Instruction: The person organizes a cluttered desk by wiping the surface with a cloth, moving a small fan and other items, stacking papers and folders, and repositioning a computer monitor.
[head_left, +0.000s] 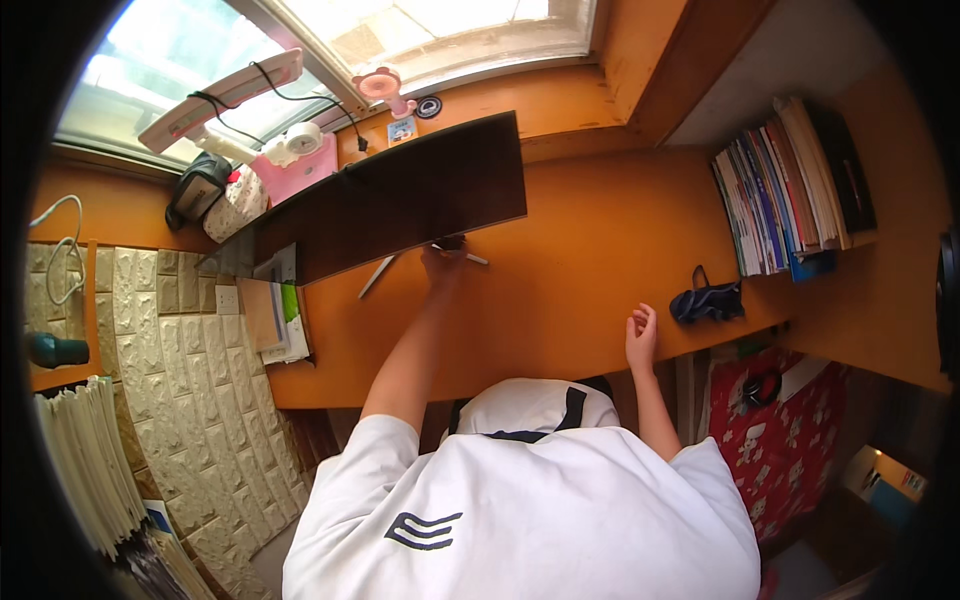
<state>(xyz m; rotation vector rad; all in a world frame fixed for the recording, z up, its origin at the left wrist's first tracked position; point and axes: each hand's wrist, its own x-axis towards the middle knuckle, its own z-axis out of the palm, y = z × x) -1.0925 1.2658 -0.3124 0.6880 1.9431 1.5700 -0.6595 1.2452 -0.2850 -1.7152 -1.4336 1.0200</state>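
My left hand (pixel 443 264) reaches forward under the lower edge of a wide dark monitor (pixel 400 195). Its fingers close round the base of the monitor stand (pixel 376 277), where two slim silvery legs spread out on the desk; the fingertips are partly in shadow. The monitor stands at a slant, its right end higher in view. Near the front edge of the desk, my right hand (pixel 641 338) rests with loosely bent fingers and nothing in it. A dark blue cloth pouch with a strap (pixel 706 301) lies just right of that hand.
The orange-brown wooden desk (pixel 580 260) runs below a window. Behind the monitor are a pink lamp (pixel 225 100), a small pink fan (pixel 382 86) and black cables. Books (pixel 775 200) stand at the right; papers (pixel 280 320) lie at the left edge beside a brick-patterned wall (pixel 200 390).
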